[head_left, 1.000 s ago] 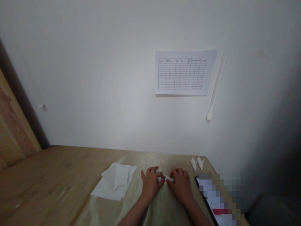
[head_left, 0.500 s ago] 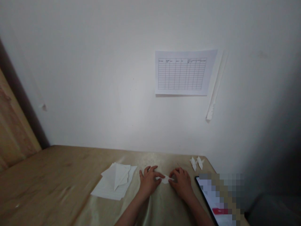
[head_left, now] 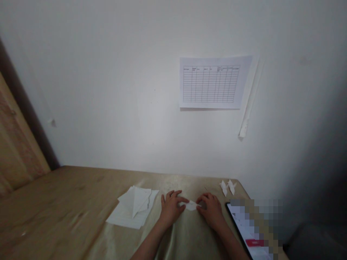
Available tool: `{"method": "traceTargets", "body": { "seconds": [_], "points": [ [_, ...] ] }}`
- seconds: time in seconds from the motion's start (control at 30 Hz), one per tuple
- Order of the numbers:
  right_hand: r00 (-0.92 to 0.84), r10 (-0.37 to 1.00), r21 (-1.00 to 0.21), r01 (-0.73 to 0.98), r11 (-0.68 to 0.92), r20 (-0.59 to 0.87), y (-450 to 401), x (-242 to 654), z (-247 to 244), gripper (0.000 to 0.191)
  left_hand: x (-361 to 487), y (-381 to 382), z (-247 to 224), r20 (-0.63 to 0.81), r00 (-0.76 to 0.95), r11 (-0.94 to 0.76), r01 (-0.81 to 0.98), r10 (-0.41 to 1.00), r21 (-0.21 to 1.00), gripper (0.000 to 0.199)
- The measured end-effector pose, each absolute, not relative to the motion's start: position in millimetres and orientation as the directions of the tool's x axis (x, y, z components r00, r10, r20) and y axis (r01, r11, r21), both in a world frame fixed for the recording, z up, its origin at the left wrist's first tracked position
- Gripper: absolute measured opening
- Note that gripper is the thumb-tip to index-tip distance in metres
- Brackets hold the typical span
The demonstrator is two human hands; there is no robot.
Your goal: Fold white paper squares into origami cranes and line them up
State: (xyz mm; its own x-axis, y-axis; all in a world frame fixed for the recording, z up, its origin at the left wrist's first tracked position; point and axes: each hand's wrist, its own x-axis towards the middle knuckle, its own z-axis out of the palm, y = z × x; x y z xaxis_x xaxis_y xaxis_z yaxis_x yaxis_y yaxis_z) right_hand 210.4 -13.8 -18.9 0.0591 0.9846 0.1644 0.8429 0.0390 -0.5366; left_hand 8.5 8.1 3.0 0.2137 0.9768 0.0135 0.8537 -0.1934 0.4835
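Note:
A small piece of folded white paper (head_left: 192, 206) lies on the cloth-covered table between my hands. My left hand (head_left: 173, 207) pinches its left end between thumb and index finger, the other fingers raised and spread. At the right end, the thumb and fingertips of my right hand (head_left: 210, 207) close on the paper. To the left rests a stack of white paper sheets (head_left: 124, 218) with a creased sheet (head_left: 139, 202) on top. Two small folded paper figures (head_left: 227, 188) lie beyond my right hand, by the table's far right corner.
A tablet or phone (head_left: 246, 231) with a lit screen, partly blurred out, lies right of my right forearm. Behind the table (head_left: 67, 202) rises a white wall with a printed table sheet (head_left: 211, 83) stuck on it. Wooden boards (head_left: 18, 144) stand at the far left.
Both hands stay at the folded paper with almost the same grip. The whole view has shifted very slightly.

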Motion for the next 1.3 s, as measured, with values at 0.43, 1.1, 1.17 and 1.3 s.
{"method": "traceTargets", "body": {
  "seconds": [0.43,1.1,1.17,1.3],
  "points": [
    [0.032,0.969,-0.488,0.867,0.095,0.246,-22,206,-20,0.025,6,5,-10,0.128,0.248,-0.279,0.85,0.96,0.447,0.038],
    [-0.015,0.949,-0.517,0.836,0.185,0.315,-11,207,-31,0.021,10,3,5,0.136,0.23,-0.267,0.83,0.964,0.489,0.029],
    [-0.019,0.948,-0.524,0.83,0.192,0.318,-10,208,-31,0.019,10,1,9,0.15,0.235,-0.278,0.814,0.96,0.51,0.029],
    [-0.021,0.945,-0.543,0.814,0.206,0.327,-11,208,-30,0.017,10,0,10,0.205,0.256,-0.327,0.783,0.945,0.528,0.029]
  ]
}}
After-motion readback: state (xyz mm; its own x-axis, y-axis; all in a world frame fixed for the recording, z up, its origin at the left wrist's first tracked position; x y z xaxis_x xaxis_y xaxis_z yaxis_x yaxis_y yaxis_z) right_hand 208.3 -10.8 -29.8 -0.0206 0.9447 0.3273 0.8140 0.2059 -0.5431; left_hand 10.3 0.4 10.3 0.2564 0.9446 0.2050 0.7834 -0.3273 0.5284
